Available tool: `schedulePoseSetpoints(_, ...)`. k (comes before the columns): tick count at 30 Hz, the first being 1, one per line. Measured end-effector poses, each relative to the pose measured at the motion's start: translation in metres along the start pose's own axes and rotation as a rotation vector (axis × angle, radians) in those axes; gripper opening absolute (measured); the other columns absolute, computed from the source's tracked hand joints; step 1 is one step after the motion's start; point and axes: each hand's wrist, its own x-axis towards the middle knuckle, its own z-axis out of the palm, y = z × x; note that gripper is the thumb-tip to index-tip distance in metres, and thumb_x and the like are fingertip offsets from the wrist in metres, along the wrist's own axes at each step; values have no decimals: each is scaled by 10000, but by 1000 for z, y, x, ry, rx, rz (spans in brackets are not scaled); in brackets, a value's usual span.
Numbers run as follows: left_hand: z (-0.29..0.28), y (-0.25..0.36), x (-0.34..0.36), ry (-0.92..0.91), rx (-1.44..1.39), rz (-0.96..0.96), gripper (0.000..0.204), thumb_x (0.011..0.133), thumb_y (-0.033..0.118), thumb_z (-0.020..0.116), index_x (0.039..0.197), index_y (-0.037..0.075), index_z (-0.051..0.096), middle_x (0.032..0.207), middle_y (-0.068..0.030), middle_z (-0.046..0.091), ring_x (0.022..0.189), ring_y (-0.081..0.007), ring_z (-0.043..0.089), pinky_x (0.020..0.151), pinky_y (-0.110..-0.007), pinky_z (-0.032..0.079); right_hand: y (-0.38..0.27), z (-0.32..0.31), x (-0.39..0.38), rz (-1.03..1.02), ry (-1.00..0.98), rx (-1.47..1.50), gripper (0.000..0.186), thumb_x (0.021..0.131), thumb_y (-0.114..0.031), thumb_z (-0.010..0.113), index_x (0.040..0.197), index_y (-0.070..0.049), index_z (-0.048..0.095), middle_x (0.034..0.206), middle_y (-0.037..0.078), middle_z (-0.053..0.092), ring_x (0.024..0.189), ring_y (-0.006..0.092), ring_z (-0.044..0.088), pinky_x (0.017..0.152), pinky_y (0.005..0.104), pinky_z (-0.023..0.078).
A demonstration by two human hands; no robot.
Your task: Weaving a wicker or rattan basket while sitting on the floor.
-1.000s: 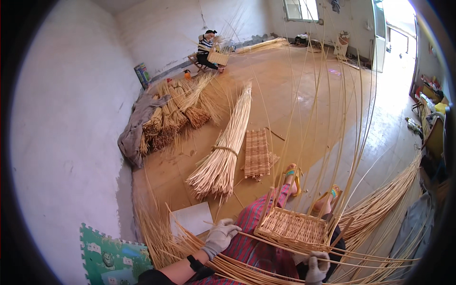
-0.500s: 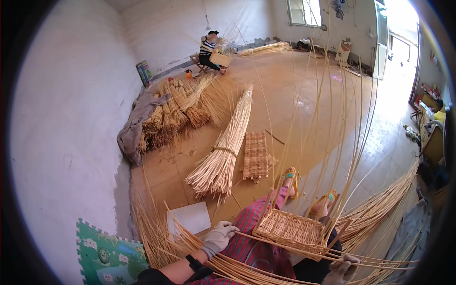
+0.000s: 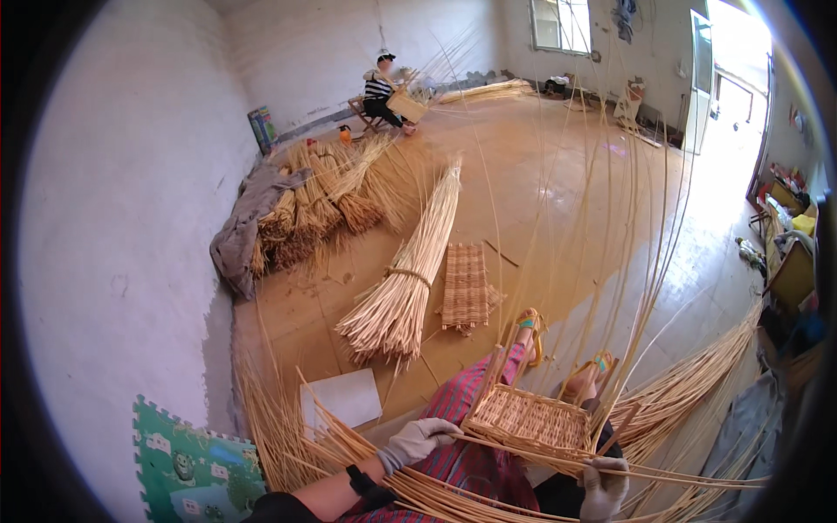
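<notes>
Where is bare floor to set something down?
Bare floor lies between the tied bundle and the door; a smaller patch, between the stacked bundles and the white panel. Around the left hand, right hand and basket it is crowded with loose rods.

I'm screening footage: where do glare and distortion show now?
Head view, right: doorway blown out white, glare on the floor before it; head view, bottom: left hand, right hand and woven basket free of glare; head view, edges: fisheye bowing, black rim.
</notes>
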Motion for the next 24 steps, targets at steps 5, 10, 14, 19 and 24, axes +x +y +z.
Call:
schedulePoseSetpoints(5, -18, -9, -1, -85, -130, 60, 332, 1006, -114, 572, 1266, 21, 727, 1227, -89, 749, 1165, -149, 685, 1038, -307, 557, 1, -15, -5, 50, 51, -12, 206, 954, 18, 738, 1135, -44, 659, 882, 51, 653, 701, 118, 581, 638, 267, 496)
schedulePoseSetpoints(10, -20, 19, -8, -67, 279, 186, 274, 988, -49, 629, 1215, 43, 750, 1160, -108, 756, 1092, -186, 703, 984, -341, 575, 2, -1, -13, 48, 27, -9, 156, 980, -42, 726, 1110, -55, 640, 900, 108, 683, 658, 184, 639, 580, 297, 527)
schedulePoseSetpoints(14, -10, 23, -8, -80, 270, 158, 172, 961, 51, 701, 1110, 84, 781, 1020, -80, 761, 966, -224, 704, 914, -369, 574, 14, 15, -22, 219, -117, 105, 120, 953, 46, 732, 1049, -26, 724, 962, 114, 742, 749, 113, 643, 656, 243, 527)
schedulePoseSetpoints(19, -45, -5, -15, 123, 482, 86, 155, 925, 59, 703, 1046, 91, 794, 947, -108, 726, 900, -278, 691, 834, -385, 555, 21, 17, -49, 191, -501, -682, 226, 977, -145, 711, 1167, -26, 741, 1044, 141, 758, 901, 285, 728, 815, 394, 568)
schedulePoseSetpoints(24, -114, -22, -48, 384, 969, -16, 222, 890, 29, 746, 1090, 108, 797, 988, -123, 692, 950, -273, 702, 861, -372, 552, -14, 46, -44, 252, -610, -699, 101, 903, -103, 769, 981, -39, 776, 877, 121, 752, 755, 243, 709, 693, 340, 543)
